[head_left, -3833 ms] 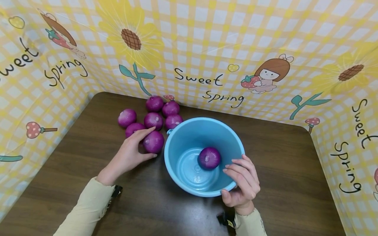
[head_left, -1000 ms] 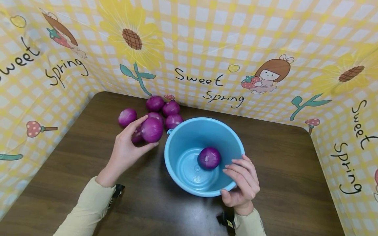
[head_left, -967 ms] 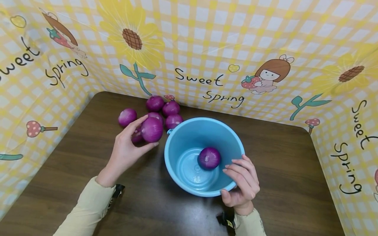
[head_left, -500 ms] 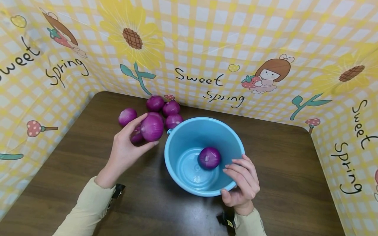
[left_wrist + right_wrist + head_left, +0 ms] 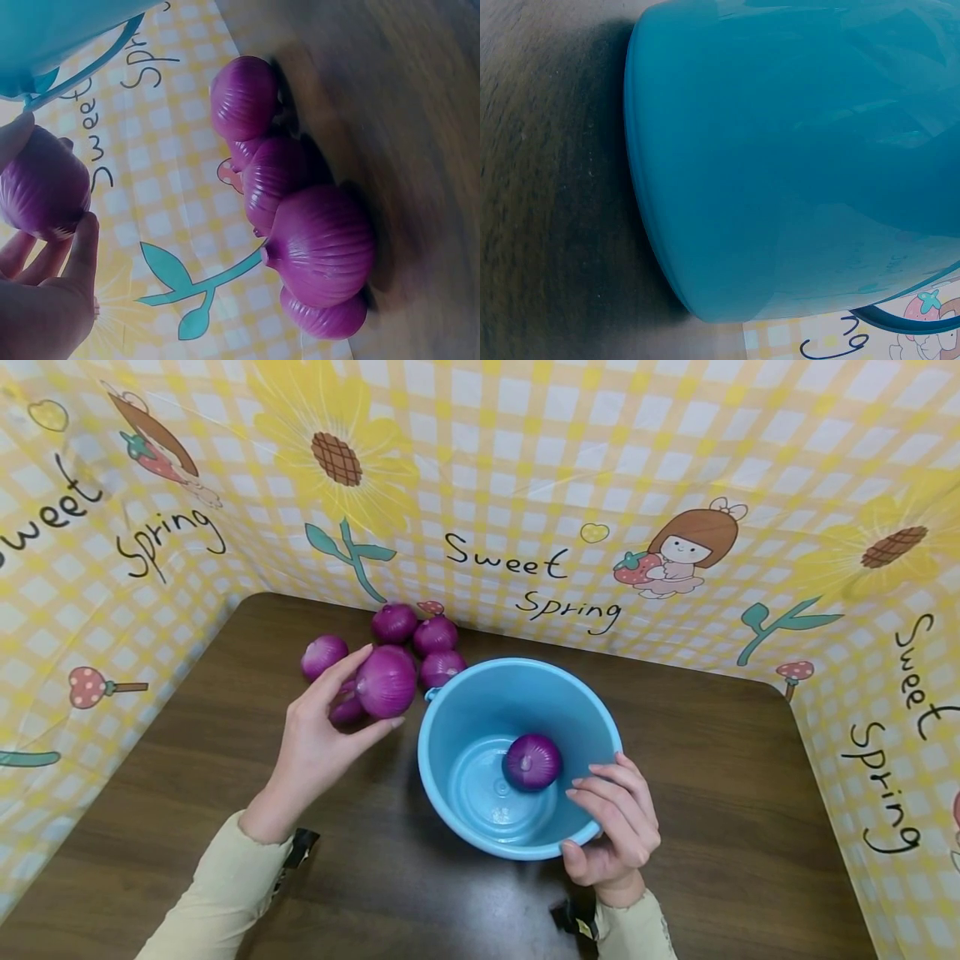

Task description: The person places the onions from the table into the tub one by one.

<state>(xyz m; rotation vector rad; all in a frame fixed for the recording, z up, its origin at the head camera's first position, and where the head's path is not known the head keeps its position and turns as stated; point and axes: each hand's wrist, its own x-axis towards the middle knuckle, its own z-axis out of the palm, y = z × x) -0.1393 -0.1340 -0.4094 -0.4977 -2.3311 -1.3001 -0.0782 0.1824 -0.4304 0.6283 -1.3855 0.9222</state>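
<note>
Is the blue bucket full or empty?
Neither, nearly empty: in the head view, one onion shows inside the bucket, with bare blue bottom visible beside it.

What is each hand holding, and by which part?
The left hand holds a purple onion by its sides; the right hand grips the blue bucket by its rim.

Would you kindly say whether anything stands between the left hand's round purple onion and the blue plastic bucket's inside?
I see only the left rim of the bucket between them; whether the onion clears it, I cannot tell.
</note>
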